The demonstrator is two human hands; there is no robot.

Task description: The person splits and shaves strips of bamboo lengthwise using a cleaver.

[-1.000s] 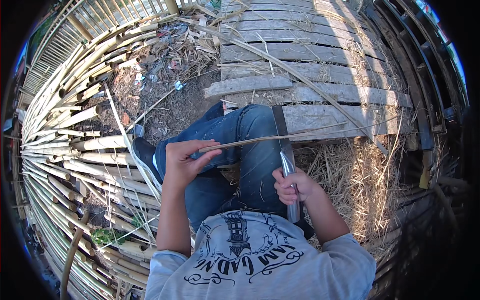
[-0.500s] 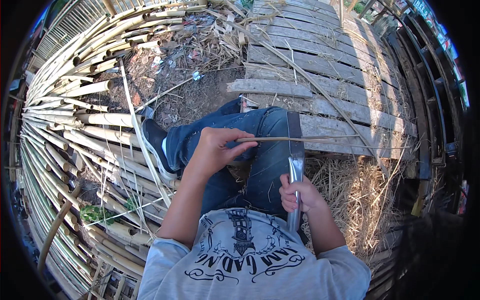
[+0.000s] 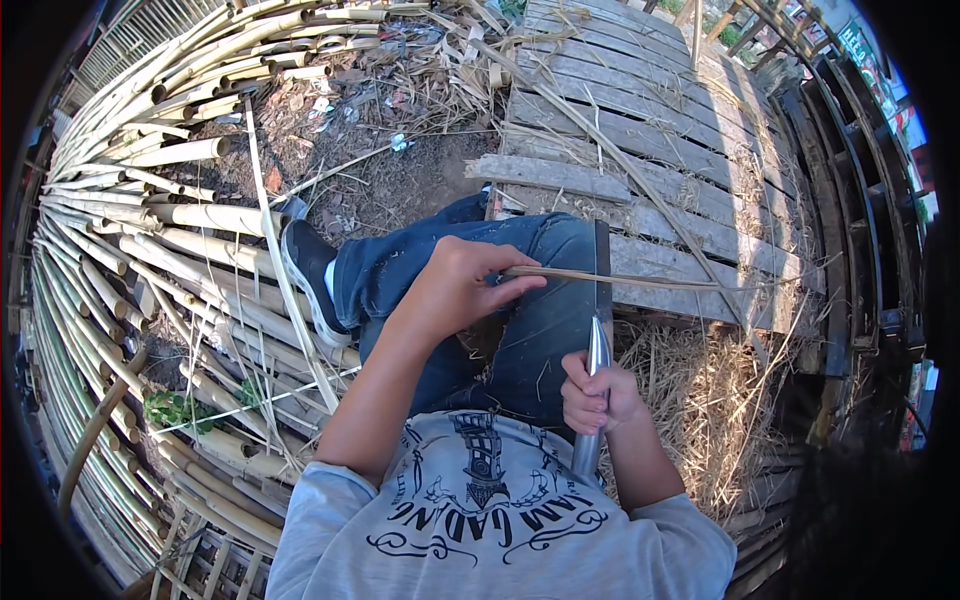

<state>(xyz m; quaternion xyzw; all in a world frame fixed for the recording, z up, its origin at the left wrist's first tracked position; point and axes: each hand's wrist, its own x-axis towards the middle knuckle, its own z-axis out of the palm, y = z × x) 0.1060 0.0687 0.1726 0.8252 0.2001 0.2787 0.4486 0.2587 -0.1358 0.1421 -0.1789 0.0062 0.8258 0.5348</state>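
Thin strip (image 3: 650,281) — one end pinched in the left hand (image 3: 465,285) — crosses the blade of the knife (image 3: 599,340), above the near edge of the slatted platform (image 3: 640,134). The right hand (image 3: 605,400) is wrapped round the knife's handle; black lettering (image 3: 488,521) marks the pale shirt (image 3: 520,570).

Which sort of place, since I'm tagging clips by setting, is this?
Probably an outdoor bamboo yard: cut poles lie piled at left, dry scraps lie strewn at right, and a plank platform lies partly in sun.

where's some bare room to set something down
Mostly bare: dirt between the jeans and short loose board; wooden planks just right of the long diagonal strip. Crowded: bamboo poles at left, straw beside the right hand.
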